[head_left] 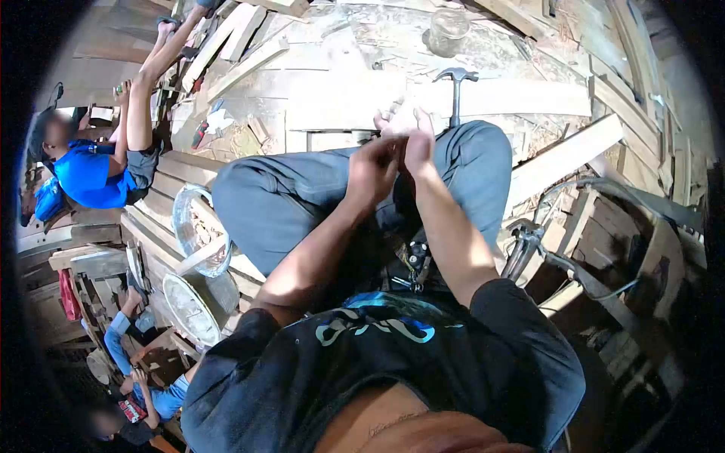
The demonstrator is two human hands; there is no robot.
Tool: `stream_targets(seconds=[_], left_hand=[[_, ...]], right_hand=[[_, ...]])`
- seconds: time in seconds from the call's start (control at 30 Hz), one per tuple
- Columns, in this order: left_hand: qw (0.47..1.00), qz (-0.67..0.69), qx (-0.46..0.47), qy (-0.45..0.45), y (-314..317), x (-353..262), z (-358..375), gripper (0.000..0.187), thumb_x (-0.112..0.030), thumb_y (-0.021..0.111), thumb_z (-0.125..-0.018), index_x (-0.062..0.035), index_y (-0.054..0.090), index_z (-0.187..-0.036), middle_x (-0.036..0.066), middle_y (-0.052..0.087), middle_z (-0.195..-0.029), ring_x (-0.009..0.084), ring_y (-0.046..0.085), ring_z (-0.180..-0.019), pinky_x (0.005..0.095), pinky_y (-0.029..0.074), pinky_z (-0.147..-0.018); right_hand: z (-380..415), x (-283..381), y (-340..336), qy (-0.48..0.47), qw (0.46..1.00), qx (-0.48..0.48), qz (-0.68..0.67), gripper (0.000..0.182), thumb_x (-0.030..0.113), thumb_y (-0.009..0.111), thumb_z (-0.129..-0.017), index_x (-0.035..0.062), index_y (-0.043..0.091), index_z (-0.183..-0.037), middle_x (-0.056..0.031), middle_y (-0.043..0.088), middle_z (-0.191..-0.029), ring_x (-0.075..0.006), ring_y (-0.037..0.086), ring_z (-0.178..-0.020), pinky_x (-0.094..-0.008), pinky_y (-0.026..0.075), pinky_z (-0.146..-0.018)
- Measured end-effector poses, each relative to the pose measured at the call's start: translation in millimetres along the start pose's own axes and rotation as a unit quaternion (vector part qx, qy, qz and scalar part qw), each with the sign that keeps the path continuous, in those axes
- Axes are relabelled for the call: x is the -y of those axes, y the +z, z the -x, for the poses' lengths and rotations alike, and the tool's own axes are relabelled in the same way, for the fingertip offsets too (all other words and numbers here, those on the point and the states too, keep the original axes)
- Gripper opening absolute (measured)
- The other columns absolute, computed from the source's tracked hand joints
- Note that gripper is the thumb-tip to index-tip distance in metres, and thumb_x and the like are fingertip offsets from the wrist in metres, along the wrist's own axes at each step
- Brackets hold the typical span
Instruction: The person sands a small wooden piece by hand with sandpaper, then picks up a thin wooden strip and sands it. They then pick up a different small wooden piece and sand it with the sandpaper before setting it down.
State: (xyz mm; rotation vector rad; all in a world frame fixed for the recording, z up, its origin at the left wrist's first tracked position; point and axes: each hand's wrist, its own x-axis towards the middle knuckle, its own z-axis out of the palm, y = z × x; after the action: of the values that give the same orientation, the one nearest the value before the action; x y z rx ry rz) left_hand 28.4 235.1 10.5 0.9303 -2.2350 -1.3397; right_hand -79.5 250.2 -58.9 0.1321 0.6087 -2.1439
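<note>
My left hand (373,167) and my right hand (417,143) meet in front of my lap, above my crossed legs. The fingers of my left hand are curled closed against my right hand. My right hand is also closed, its fingertips washed out by bright light. Whatever lies between the fingers is too small or too bright to make out. Just beyond my hands lies a pale wooden board (521,98). A claw hammer (456,92) rests across it, head pointing away from me, its handle end close to my right knee.
At my left stand a clear plastic tub (181,219) and a round pail (189,306). A clear jar (448,33) stands ahead. Planks (570,151) and metal tools (522,245) lie at my right. Two people (94,174) sit at the left, one farther back (155,396).
</note>
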Motion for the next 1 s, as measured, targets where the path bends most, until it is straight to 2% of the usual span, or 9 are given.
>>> stream_targets(seconds=[0.23,0.33,0.47,0.5,0.53,0.6,0.73,0.87,1.0], left_hand=[[0.999,-0.027,-0.04,-0.014,4,8,0,0.018,-0.01,0.069,-0.09,-0.0043,0.072,-0.107,0.021,0.071,-0.088,0.0305,0.073,-0.08,0.0346,0.056,-0.071],[0.999,-0.037,-0.013,-0.011,-1,2,7,0.024,-0.014,0.07,-0.091,-0.0012,0.071,-0.111,0.017,0.074,-0.097,0.0145,0.07,-0.089,0.0309,0.054,-0.082],[0.996,-0.027,-0.042,-0.08,3,12,-4,0.027,-0.014,0.071,-0.089,-0.0013,0.071,-0.112,0.017,0.074,-0.097,0.02,0.072,-0.088,0.0319,0.054,-0.081],[0.999,-0.025,-0.042,-0.023,1,1,1,0.021,-0.015,0.07,-0.088,-0.0013,0.072,-0.104,0.021,0.071,-0.09,0.0319,0.073,-0.086,0.0363,0.055,-0.075],[0.999,-0.031,-0.034,-0.025,2,-3,4,0.022,-0.016,0.071,-0.088,-0.0013,0.072,-0.104,0.021,0.071,-0.09,0.0318,0.073,-0.086,0.0363,0.055,-0.075],[0.998,-0.049,-0.022,-0.028,0,-6,5,0.023,-0.017,0.071,-0.088,-0.0013,0.072,-0.104,0.021,0.072,-0.089,0.0316,0.073,-0.085,0.0364,0.055,-0.074],[0.994,-0.053,-0.093,0.026,3,6,-6,0.021,-0.019,0.069,-0.09,-0.0023,0.072,-0.103,0.019,0.072,-0.086,0.0283,0.074,-0.083,0.0358,0.055,-0.072],[0.994,-0.009,0.022,-0.102,-7,-10,3,0.032,-0.017,0.071,-0.09,0.0029,0.068,-0.114,0.018,0.074,-0.102,0.0198,0.071,-0.095,0.0328,0.053,-0.085],[0.995,0.034,-0.02,-0.091,-3,10,-8,0.033,-0.022,0.073,-0.09,-0.0009,0.07,-0.114,0.016,0.074,-0.097,0.0154,0.069,-0.089,0.0301,0.053,-0.081]], right_hand=[[6,6,12,-0.007,1.0,-0.001,0.006,0.049,0.034,0.034,-0.102,-0.0052,0.044,-0.131,-0.0173,0.057,-0.111,-0.0316,0.06,-0.103,-0.0507,0.05,-0.1],[9,6,10,-0.003,1.0,0.028,0.009,0.04,0.032,0.036,-0.102,-0.0014,0.048,-0.121,-0.0132,0.057,-0.102,-0.0261,0.06,-0.094,-0.0471,0.052,-0.097],[2,0,1,-0.014,0.998,0.06,0.006,0.034,0.03,0.037,-0.101,0.0008,0.05,-0.114,-0.0111,0.056,-0.098,-0.0223,0.058,-0.088,-0.044,0.054,-0.09],[3,4,1,-0.018,0.998,0.066,-0.008,0.035,0.029,0.037,-0.1,0.0004,0.05,-0.115,-0.0114,0.056,-0.097,-0.0225,0.058,-0.087,-0.0439,0.054,-0.089],[4,6,2,-0.022,0.997,0.075,-0.022,0.035,0.029,0.037,-0.1,0.0,0.05,-0.116,-0.0117,0.057,-0.097,-0.0227,0.059,-0.086,-0.0438,0.054,-0.088],[5,6,6,-0.001,0.999,-0.006,-0.032,0.041,0.029,0.035,-0.1,-0.002,0.049,-0.122,-0.0139,0.058,-0.099,-0.0251,0.059,-0.087,-0.0466,0.053,-0.092],[3,-1,3,-0.008,1.0,0.006,-0.012,0.044,0.03,0.034,-0.099,-0.0032,0.049,-0.124,-0.0164,0.058,-0.104,-0.0277,0.059,-0.093,-0.0499,0.05,-0.096],[0,-1,-7,-0.016,1.0,0.023,-0.013,0.043,0.029,0.033,-0.1,-0.0035,0.047,-0.125,-0.0156,0.058,-0.101,-0.0269,0.06,-0.087,-0.0511,0.051,-0.097],[5,-1,7,-0.001,1.0,0.01,-0.014,0.043,0.031,0.031,-0.102,-0.0025,0.046,-0.126,-0.0135,0.058,-0.094,-0.0234,0.059,-0.082,-0.0508,0.051,-0.098]])
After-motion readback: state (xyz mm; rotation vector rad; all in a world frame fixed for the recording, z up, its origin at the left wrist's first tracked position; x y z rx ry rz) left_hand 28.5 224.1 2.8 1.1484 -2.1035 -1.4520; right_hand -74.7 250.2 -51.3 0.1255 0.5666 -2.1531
